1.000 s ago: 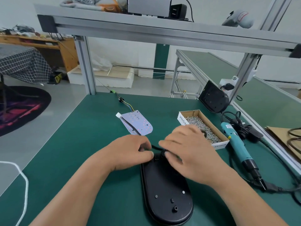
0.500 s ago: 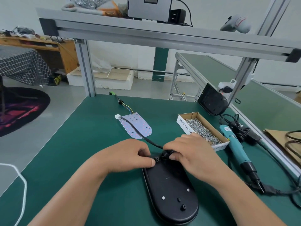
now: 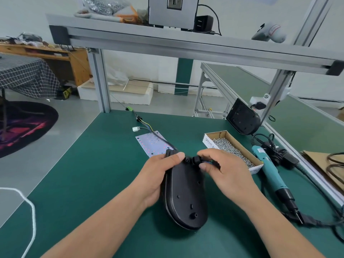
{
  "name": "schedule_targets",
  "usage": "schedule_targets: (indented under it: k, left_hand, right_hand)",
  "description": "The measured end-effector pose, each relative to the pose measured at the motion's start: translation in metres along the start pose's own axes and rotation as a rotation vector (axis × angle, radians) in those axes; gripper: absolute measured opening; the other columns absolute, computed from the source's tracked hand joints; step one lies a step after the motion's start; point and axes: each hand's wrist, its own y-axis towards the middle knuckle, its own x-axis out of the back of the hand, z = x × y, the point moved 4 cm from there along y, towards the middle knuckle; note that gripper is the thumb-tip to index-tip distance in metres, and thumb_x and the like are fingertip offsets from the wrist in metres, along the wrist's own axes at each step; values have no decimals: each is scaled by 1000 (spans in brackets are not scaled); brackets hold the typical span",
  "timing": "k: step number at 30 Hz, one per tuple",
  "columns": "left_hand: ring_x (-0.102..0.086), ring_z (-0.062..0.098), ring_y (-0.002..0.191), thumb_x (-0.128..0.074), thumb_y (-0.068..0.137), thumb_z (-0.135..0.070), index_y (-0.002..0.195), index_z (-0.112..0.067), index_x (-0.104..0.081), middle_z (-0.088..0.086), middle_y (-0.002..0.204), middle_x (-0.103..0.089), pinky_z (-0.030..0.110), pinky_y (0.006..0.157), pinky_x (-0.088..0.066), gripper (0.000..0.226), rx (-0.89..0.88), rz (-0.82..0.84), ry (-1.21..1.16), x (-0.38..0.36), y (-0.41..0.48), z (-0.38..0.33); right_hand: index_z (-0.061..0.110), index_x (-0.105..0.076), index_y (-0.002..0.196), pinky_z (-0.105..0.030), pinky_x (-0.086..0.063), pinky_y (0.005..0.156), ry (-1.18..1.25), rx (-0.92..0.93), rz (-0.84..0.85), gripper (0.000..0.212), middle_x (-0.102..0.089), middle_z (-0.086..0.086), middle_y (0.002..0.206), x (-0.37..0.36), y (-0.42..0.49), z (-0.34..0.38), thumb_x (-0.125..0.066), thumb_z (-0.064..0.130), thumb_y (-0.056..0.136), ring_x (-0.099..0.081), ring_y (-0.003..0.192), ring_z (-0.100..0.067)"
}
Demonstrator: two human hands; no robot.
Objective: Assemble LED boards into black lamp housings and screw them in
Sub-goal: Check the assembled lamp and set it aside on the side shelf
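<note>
A black oval lamp housing (image 3: 186, 198) is tilted up off the green table, its far end raised. My left hand (image 3: 158, 175) grips its left edge, thumb on the top rim. My right hand (image 3: 227, 172) pinches a black cable fitting (image 3: 196, 160) at the housing's far end. A black cable runs from there back to the pale LED board (image 3: 150, 144), which lies flat on the table behind my hands, with a white connector (image 3: 136, 129) and coloured wires at its far corner.
A cardboard box of small silver screws (image 3: 230, 148) sits right of my hands. A teal electric screwdriver (image 3: 270, 172) with black cord lies further right. Another black housing (image 3: 243, 120) leans against the frame post. The table's left edge drops to the floor.
My left hand moved from the housing's top onto its left side and lifted the far end off the table. My right hand shifted to pinching the cable fitting. The camera view rose slightly.
</note>
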Motion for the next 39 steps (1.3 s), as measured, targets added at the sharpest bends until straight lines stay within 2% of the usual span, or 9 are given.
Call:
schedule_targets:
  k: [4, 6, 10, 14, 19, 24, 29, 35, 39]
  left_hand:
    - [-75, 35, 109, -69, 94, -46, 115, -12, -81, 22, 128, -74, 44, 91, -61, 42, 105, 118, -166, -13, -4, 8]
    - [-74, 34, 111, -67, 93, -52, 119, -9, -80, 22, 131, -72, 42, 90, -61, 52, 159, 126, -241, -15, -5, 11]
    - [-74, 32, 110, -62, 96, -60, 121, -8, -79, 21, 132, -72, 42, 90, -61, 60, 163, 116, -237, -15, -4, 14]
    - [-72, 34, 113, -59, 97, -63, 123, -9, -78, 22, 135, -70, 46, 101, -57, 63, 138, 88, -212, -15, -4, 15]
    - [-73, 34, 101, -64, 88, -58, 116, -5, -80, 23, 123, -74, 44, 93, -59, 62, 96, 58, -198, -12, -3, 12]
    - [-66, 34, 104, -69, 83, -57, 117, -5, -79, 21, 119, -71, 48, 100, -50, 63, 74, 62, -201, -15, -5, 9]
    - [-64, 29, 103, -73, 79, -60, 104, -24, -84, 12, 115, -72, 48, 99, -47, 46, 20, 111, -211, -17, -8, 5]
    - [-65, 22, 100, -69, 78, -66, 104, -33, -84, 4, 113, -75, 43, 91, -49, 44, -3, 119, -174, -24, -12, 3]
    - [-62, 25, 99, -68, 79, -66, 101, -34, -84, 6, 112, -72, 44, 89, -48, 43, -20, 122, -163, -26, -14, 2]
  right_hand:
    - [48, -65, 106, -15, -46, 89, 142, -51, -15, 35, -69, 34, 107, -1, 0, -3, -77, 17, 95, -65, 104, 4]
    - [51, -64, 102, -6, -43, 86, 211, -83, -15, 40, -70, 35, 106, -1, 1, -4, -76, 13, 95, -65, 103, 8]
    - [39, -69, 109, -21, -52, 83, 298, -136, 11, 31, -74, 22, 102, -3, 1, -8, -75, 12, 95, -68, 91, -3]
    - [35, -71, 107, -15, -51, 74, 369, -146, 9, 31, -74, 14, 100, -3, 2, -7, -75, 8, 94, -70, 86, -8]
    - [35, -71, 106, -23, -57, 72, 423, -141, 29, 31, -76, 12, 100, -8, 1, -4, -73, 7, 96, -70, 79, -13]
    - [42, -73, 105, -18, -55, 71, 465, -120, 5, 37, -77, 14, 101, -9, 1, 0, -73, 6, 96, -70, 82, -7]
    - [42, -75, 105, -17, -52, 68, 466, -101, -43, 37, -76, 12, 93, -8, 0, 1, -75, 7, 93, -67, 71, -9]
    - [44, -74, 103, -20, -54, 69, 447, -89, -72, 40, -74, 8, 85, -7, -1, 0, -76, 5, 93, -70, 65, -15]
    - [46, -71, 99, -21, -55, 68, 406, -58, -87, 29, -71, 10, 82, -7, 0, 5, -71, 19, 89, -70, 66, -16]
